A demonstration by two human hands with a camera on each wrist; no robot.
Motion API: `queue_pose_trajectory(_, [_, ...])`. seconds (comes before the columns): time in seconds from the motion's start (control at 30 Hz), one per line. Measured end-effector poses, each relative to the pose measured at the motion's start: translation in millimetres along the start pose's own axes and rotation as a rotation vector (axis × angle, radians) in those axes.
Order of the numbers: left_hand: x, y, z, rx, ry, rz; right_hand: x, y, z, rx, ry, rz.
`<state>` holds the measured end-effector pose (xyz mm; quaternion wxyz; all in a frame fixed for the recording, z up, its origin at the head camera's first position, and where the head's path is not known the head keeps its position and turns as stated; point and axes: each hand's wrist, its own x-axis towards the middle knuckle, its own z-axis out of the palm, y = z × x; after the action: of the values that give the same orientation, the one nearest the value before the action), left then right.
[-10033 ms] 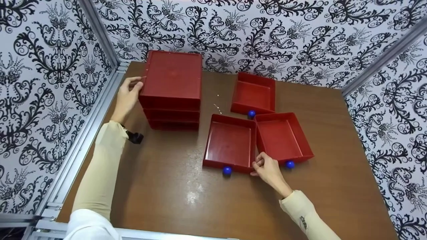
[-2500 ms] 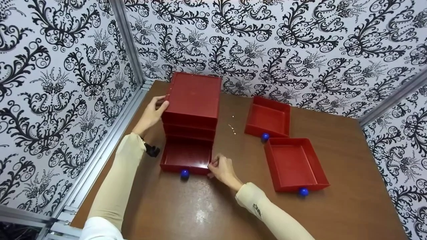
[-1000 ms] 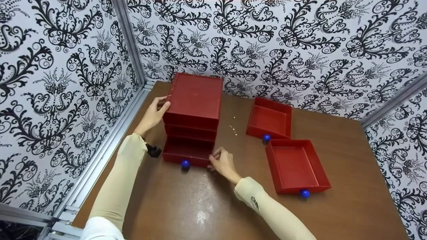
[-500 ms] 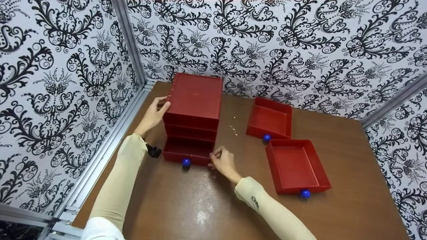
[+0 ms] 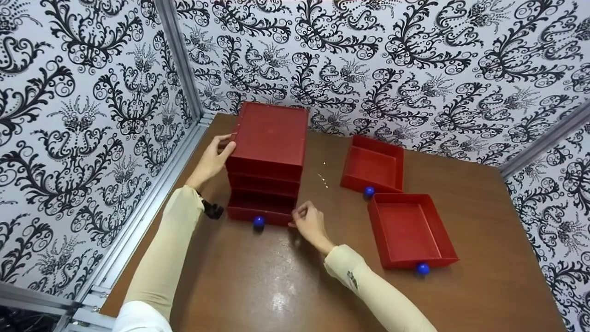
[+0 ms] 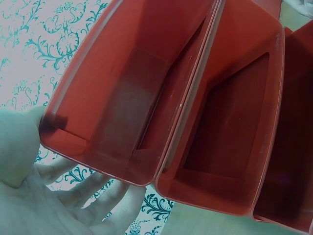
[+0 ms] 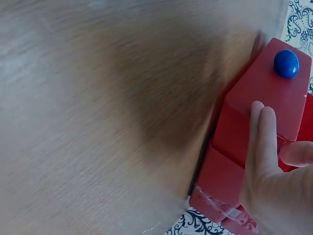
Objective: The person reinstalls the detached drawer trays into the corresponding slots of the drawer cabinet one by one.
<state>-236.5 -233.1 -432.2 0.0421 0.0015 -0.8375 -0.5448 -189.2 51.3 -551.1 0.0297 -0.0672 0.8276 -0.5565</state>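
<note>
A red plastic drawer cabinet (image 5: 269, 131) stands at the back left, with two open slots above a bottom drawer (image 5: 242, 214). That drawer sits in the lowest slot with its front part jutting out; a round blue knob (image 5: 259, 222) marks its front. My left hand (image 5: 209, 161) rests against the cabinet's left side near the top front corner, thumb at the edge and fingers spread along the wall in the left wrist view. Pinching the drawer's right front corner is my right hand (image 5: 311, 227); the right wrist view shows two straight fingertips (image 7: 266, 117) on its front and the thumb at the rim.
Two more red drawers lie on the brown table to the right: one farther back (image 5: 373, 166), one nearer (image 5: 408, 228), each with a blue knob at its front. Patterned walls and metal rails (image 5: 138, 216) bound the table. A black wrist camera (image 5: 212, 210) hangs below the left wrist.
My right hand has brought the drawer from beside the other two to the cabinet and slid it deeper into the bottom slot. The left hand stays on the cabinet; the head view has shifted.
</note>
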Motion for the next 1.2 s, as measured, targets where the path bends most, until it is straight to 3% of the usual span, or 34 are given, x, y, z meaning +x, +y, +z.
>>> queue_pose_trajectory(0.6, [0.0,-0.4,2.2,-0.007,0.035,0.037,3.4,1.7,-1.5,-0.093,0.035,-0.04])
queue_pose_trajectory(0.97, [-1.5,1.2,-0.1,0.019,0.0,0.015,3.7,1.3,-2.8,-0.154,0.041,-0.062])
queue_pose_trajectory(1.2, [-1.4,0.1,0.6,0.025,0.016,0.025,4.4,0.9,-2.6,-0.164,0.044,-0.075])
